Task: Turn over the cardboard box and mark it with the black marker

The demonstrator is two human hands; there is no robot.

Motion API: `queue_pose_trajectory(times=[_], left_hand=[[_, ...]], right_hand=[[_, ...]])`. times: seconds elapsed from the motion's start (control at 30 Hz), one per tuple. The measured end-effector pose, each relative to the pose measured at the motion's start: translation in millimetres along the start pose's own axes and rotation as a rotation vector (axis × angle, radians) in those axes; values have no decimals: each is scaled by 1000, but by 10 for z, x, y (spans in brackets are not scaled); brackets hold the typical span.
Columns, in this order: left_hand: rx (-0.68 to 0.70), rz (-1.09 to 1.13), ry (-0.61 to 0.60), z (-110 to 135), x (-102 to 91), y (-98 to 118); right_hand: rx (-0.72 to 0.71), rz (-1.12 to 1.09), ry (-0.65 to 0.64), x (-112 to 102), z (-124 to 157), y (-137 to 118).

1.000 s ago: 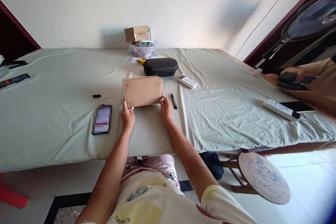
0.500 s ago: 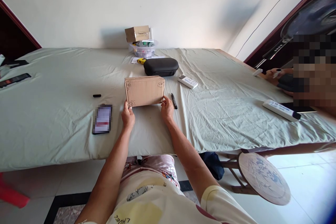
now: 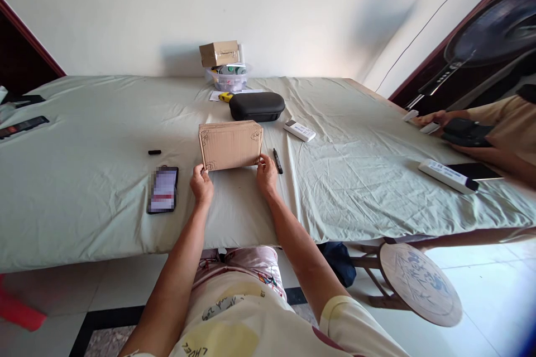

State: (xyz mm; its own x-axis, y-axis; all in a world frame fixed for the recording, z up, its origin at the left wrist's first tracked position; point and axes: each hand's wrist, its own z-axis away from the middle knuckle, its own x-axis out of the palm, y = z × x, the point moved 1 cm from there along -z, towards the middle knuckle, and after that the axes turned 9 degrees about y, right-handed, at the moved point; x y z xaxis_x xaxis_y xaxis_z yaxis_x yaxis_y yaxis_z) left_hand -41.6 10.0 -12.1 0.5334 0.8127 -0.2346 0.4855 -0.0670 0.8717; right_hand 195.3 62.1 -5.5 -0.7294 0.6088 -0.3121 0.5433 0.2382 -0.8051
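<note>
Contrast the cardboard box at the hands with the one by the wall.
The near box has black scribbles at its corners; the rear box has dark marking mid-side. The left hand and right hand touch the near box's lower corners; the rear box sits atop the plastic tub. Both are brown cardboard.

The near-left phone screen (image 3: 163,189) is blurred; the right edge cuts off the far fan (image 3: 488,25); the box (image 3: 231,148) hides its back.
</note>
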Motion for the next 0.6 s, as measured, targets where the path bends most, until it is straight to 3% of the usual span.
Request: queue_pose_trajectory(times=[0.3,0.43,0.6], left_hand=[[15,-1,-30,4,-24,58],[129,56,-95,91,-19,181],[293,-6,-58,246,-26,340]], right_hand=[[-34,35,-13,5,37,-16],[-71,127,-7,9,142,-109],[-151,205,28,-15,221,-269]])
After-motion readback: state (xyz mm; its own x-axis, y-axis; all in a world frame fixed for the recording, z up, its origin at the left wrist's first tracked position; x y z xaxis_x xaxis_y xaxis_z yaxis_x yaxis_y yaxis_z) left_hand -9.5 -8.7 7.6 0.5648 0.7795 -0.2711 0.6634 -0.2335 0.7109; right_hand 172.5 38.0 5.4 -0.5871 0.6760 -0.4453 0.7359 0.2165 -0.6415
